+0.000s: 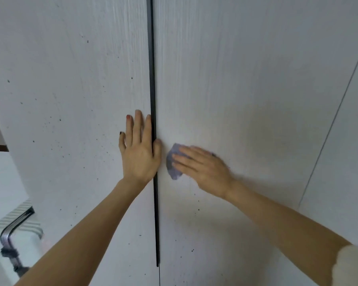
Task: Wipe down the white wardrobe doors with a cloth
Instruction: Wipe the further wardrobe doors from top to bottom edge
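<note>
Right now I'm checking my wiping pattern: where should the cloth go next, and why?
Probably sweep the cloth down the right door beside the black strip. The right hand presses it flat there, dark specks still dot the panel below, and the left hand steadies the left door.

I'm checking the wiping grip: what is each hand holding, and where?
The right hand presses flat on the middle of the cloth against the door. The left hand holds nothing, resting flat.

Bare forearms; cream fuzzy sleeve (353, 265) on right arm; painted fingernails (128, 117).
</note>
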`<state>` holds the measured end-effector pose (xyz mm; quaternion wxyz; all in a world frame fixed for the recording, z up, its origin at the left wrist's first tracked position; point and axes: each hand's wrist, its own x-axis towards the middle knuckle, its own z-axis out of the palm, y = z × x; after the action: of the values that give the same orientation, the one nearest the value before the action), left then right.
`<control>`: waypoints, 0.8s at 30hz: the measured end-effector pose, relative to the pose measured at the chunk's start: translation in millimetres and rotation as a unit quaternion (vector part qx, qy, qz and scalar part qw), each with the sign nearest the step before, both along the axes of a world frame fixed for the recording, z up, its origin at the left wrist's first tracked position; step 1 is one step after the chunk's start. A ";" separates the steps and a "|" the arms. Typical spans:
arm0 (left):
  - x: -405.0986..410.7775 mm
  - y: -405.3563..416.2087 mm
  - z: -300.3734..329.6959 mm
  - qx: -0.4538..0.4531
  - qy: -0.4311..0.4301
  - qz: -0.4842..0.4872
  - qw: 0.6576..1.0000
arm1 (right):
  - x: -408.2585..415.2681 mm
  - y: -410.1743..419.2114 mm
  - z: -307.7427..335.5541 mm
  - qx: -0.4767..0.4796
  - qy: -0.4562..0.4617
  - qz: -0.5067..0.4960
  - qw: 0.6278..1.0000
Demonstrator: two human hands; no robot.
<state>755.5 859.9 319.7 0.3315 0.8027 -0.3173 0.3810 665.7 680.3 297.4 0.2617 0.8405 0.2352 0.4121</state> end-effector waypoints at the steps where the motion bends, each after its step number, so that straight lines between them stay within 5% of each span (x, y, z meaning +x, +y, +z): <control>1: 0.5 -1.5 -1.2 -0.005 0.002 0.004 1.000 | -8.0 -4.0 -19.8 -0.067 0.056 -0.010 0.996; 5: 4.4 -3.7 -3.3 -0.013 -0.002 0.006 1.000 | -30.6 -39.3 -13.4 -0.121 0.083 -0.039 0.988; 8: 4.5 -9.0 -5.2 -0.026 -0.008 0.010 1.000 | -34.3 -56.3 37.9 0.009 -0.040 -0.033 0.999; 11: 4.1 -11.6 -9.1 -0.031 -0.007 0.025 0.999 | -39.9 -65.0 75.5 0.205 -0.185 -0.072 0.958; 14: 1.4 -14.9 -12.0 -0.046 0.008 0.039 0.998 | -43.5 -62.2 60.8 0.297 -0.218 -0.074 0.927; 16: -4.4 -22.0 -12.4 -0.071 0.021 0.044 0.996 | -46.0 -62.2 21.4 0.236 -0.157 -0.077 0.956; 18: -8.1 -28.9 -12.2 -0.092 0.032 0.048 0.994 | -54.8 -68.2 -21.5 0.081 -0.045 -0.083 0.992; 20: -11.2 -34.1 -14.2 -0.101 0.050 0.052 0.992 | -71.1 -79.4 -45.0 -0.061 0.029 -0.114 0.991; 24: -22.9 -42.1 -23.3 -0.094 0.014 0.079 0.992 | -89.1 -98.2 -23.7 -0.007 -0.077 -0.111 0.991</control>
<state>732.6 817.8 296.3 0.3787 0.7960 -0.2109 0.4225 576.6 582.1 273.7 0.3293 0.8252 0.1221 0.4424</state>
